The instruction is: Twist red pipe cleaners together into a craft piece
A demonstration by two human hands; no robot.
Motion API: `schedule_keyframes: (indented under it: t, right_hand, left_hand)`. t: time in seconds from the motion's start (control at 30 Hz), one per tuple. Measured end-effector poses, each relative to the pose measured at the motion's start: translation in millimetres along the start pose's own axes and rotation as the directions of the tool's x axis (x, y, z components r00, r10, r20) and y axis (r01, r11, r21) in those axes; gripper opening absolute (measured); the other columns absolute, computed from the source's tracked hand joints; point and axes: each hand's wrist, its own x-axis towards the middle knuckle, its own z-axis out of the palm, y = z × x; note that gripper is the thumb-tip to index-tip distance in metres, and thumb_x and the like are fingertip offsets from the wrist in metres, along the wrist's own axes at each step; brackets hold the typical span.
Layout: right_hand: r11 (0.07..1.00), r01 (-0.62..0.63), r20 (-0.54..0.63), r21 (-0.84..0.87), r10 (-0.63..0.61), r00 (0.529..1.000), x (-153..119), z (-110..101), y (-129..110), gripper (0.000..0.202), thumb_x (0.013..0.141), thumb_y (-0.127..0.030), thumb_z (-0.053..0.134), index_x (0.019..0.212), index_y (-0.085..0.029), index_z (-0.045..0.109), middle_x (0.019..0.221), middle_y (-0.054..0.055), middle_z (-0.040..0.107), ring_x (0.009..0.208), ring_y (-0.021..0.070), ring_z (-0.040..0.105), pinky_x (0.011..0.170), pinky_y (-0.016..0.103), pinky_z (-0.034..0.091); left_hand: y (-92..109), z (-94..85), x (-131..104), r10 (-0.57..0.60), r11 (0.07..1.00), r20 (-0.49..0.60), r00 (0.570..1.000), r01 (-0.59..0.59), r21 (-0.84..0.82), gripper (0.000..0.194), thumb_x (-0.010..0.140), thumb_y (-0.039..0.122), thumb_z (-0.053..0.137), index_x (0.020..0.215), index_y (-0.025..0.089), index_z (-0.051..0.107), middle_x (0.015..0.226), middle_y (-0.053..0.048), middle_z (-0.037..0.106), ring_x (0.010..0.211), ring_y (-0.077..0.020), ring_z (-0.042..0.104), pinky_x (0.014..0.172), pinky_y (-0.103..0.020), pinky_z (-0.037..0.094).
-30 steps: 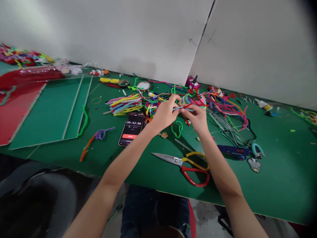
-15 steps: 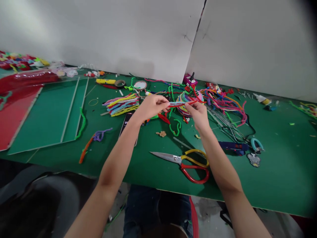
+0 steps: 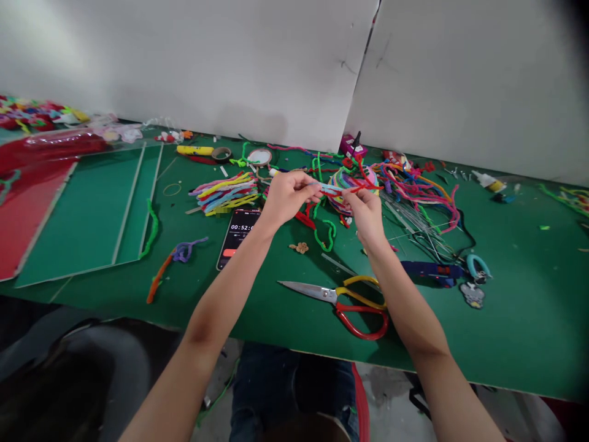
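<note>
Stretched between my two hands are light-blue and red pipe cleaners [image 3: 330,189], held above the green table. My left hand [image 3: 291,195] pinches their left end between thumb and fingers. Around the right end, the fingers of my right hand [image 3: 365,210] are closed in a pinch. Just behind the right hand lies a round coil of many-coloured pipe cleaners [image 3: 339,179]. A bundle of pink, yellow, red and blue pipe cleaners [image 3: 227,195] rests to the left of my left hand. Below the hands, a small tan flower [image 3: 302,247] and a curled green pipe cleaner [image 3: 327,244] lie on the table.
Open scissors [image 3: 327,294] with red and yellow handles lie between my forearms. A phone [image 3: 232,242] showing a timer is partly under my left arm. A dark blue glue gun [image 3: 430,272] lies right of my right forearm. White panels [image 3: 221,67] stand behind the table.
My left hand has moved a little right, toward my right hand, shortening the visible stretch of pipe cleaners. More of the phone screen now shows. The right hand has barely shifted.
</note>
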Motion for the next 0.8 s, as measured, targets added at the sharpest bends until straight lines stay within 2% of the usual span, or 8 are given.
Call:
schedule_keyframes:
  t: [0.07, 0.17, 0.27, 0.37, 0.57, 0.67, 0.8]
  right_hand:
    - [1.000, -0.015, -0.006, 0.015, 0.015, 1.000, 1.5, -0.7, -1.9, 0.022, 0.071, -0.037, 0.060, 0.061, -0.019, 0.054, 0.053, -0.005, 0.046, 0.050, 0.0080, 0.039, 0.050, 0.023, 0.032]
    - [0.996, 0.070, -0.016, -0.047, -0.071, 0.997, 2.8, -4.8, -4.6, 0.020, 0.073, -0.037, 0.058, 0.062, -0.019, 0.054, 0.054, -0.005, 0.046, 0.052, 0.0090, 0.040, 0.052, 0.024, 0.033]
    - [0.969, 0.171, 0.028, -0.176, -0.169, 0.985, 2.0, -10.0, -6.7, 0.020, 0.075, -0.036, 0.057, 0.063, -0.020, 0.054, 0.055, -0.004, 0.049, 0.053, 0.0101, 0.042, 0.054, 0.025, 0.035]
    - [0.931, 0.224, 0.066, -0.287, -0.214, 0.975, -0.6, -12.5, -9.1, 0.020, 0.077, -0.035, 0.056, 0.065, -0.019, 0.056, 0.058, -0.002, 0.052, 0.054, 0.0105, 0.044, 0.055, 0.026, 0.034]
    - [0.876, 0.257, 0.107, -0.409, -0.233, 0.967, -5.5, -10.7, -14.3, 0.022, 0.080, -0.036, 0.053, 0.069, -0.018, 0.059, 0.058, -0.002, 0.051, 0.053, 0.0102, 0.042, 0.054, 0.025, 0.032]
    - [0.851, 0.273, 0.115, -0.448, -0.247, 0.962, -6.3, -10.5, -15.0, 0.022, 0.080, -0.036, 0.052, 0.071, -0.018, 0.059, 0.059, -0.002, 0.053, 0.054, 0.0105, 0.044, 0.055, 0.025, 0.034]
    - [0.827, 0.259, 0.103, -0.499, -0.240, 0.965, -6.7, -10.8, -15.3, 0.022, 0.081, -0.038, 0.052, 0.071, -0.019, 0.060, 0.063, 0.000, 0.058, 0.056, 0.0125, 0.049, 0.058, 0.026, 0.037]
  left_hand:
    - [1.0, 0.6, -0.4, -0.030, 0.999, 0.012, 0.999, 0.031, -0.032, 0.016, 0.078, 0.027, 0.062, 0.077, 0.011, 0.063, 0.071, -0.006, 0.070, 0.061, -0.0117, 0.066, 0.060, -0.022, 0.052]
    - [2.0, -2.4, -1.0, -0.050, 0.998, 0.057, 0.997, 0.048, 0.039, 0.019, 0.081, 0.030, 0.058, 0.079, 0.012, 0.063, 0.073, -0.007, 0.070, 0.064, -0.0127, 0.066, 0.061, -0.023, 0.051]
    - [3.2, -10.1, -1.3, 0.033, 0.971, 0.148, 0.988, -0.067, 0.231, 0.015, 0.079, 0.025, 0.059, 0.087, 0.014, 0.066, 0.082, -0.005, 0.071, 0.074, -0.0138, 0.066, 0.070, -0.025, 0.050]
    - [6.3, -16.0, -2.4, 0.126, 0.906, 0.186, 0.974, -0.190, 0.379, 0.019, 0.076, 0.020, 0.060, 0.093, 0.016, 0.067, 0.091, -0.005, 0.071, 0.083, -0.0147, 0.064, 0.077, -0.026, 0.048]
    - [10.1, -11.5, -5.7, 0.189, 0.745, 0.256, 0.948, -0.308, 0.592, 0.017, 0.083, 0.023, 0.054, 0.090, 0.018, 0.068, 0.089, -0.005, 0.067, 0.080, -0.0156, 0.059, 0.073, -0.027, 0.044]
    - [8.6, -7.8, -6.7, 0.219, 0.650, 0.255, 0.942, -0.336, 0.682, 0.020, 0.086, 0.024, 0.049, 0.088, 0.018, 0.068, 0.090, -0.006, 0.065, 0.083, -0.0173, 0.058, 0.071, -0.027, 0.042]
    - [7.2, -4.3, -7.6, 0.252, 0.613, 0.194, 0.948, -0.311, 0.726, 0.020, 0.086, 0.023, 0.047, 0.084, 0.018, 0.066, 0.086, -0.005, 0.063, 0.079, -0.0169, 0.057, 0.069, -0.027, 0.040]
